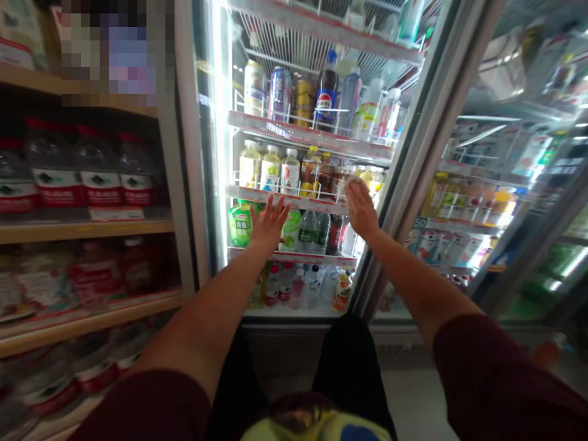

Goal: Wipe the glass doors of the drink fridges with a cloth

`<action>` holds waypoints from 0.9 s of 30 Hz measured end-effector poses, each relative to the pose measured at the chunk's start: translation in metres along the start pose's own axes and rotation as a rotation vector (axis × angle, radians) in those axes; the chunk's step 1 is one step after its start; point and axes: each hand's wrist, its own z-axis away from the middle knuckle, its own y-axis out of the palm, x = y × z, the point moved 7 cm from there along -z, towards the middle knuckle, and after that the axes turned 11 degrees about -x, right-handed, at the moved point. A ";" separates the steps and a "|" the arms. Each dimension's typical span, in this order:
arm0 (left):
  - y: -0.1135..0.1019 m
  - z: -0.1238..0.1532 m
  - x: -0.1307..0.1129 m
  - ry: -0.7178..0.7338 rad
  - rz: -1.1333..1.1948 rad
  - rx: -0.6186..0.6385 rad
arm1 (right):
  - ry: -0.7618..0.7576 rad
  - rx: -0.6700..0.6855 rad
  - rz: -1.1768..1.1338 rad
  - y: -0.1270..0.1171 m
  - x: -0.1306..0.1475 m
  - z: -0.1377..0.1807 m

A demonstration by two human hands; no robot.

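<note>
My left hand (pixel 270 222), fingers spread and nothing in it, reaches to the middle of a lit drinks fridge. Around it are a green pouch-like pack (pixel 241 225) and, above, white-capped bottles (pixel 271 166) on the shelf. My right hand (pixel 362 208) is raised at the right end of that shelf, its fingers stretched upward. It covers part of the bottles there; whether it touches one I cannot tell. Amber bottles with yellow caps (pixel 311 168) stand between the two hands. Clear bottles with green labels (pixel 307 233) are on the shelf below.
A metal door frame (pixel 416 141) runs close along my right hand. Above, a cola bottle (pixel 326 95) and cans (pixel 279 92) line a wire-fronted shelf. Wooden shelves (pixel 87 231) with red-capped bottles (pixel 92 165) stand left. Another glass-fronted fridge section (pixel 478 202) is right.
</note>
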 end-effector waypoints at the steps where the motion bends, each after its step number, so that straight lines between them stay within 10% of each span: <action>1: 0.001 0.000 0.000 -0.001 0.001 -0.001 | 0.043 -0.054 0.020 -0.005 -0.011 -0.010; 10: 0.007 -0.002 0.000 -0.018 0.025 -0.009 | -0.074 0.146 -0.056 0.007 0.027 0.060; 17: 0.005 0.000 -0.001 -0.031 -0.025 0.012 | 0.083 -0.084 -0.024 -0.010 -0.010 0.011; 23: 0.005 0.000 -0.001 -0.025 -0.020 0.011 | -0.128 0.232 -0.122 0.013 0.037 0.065; 27: 0.002 0.000 -0.003 -0.015 -0.036 0.006 | -0.053 0.116 -0.087 -0.002 0.010 0.029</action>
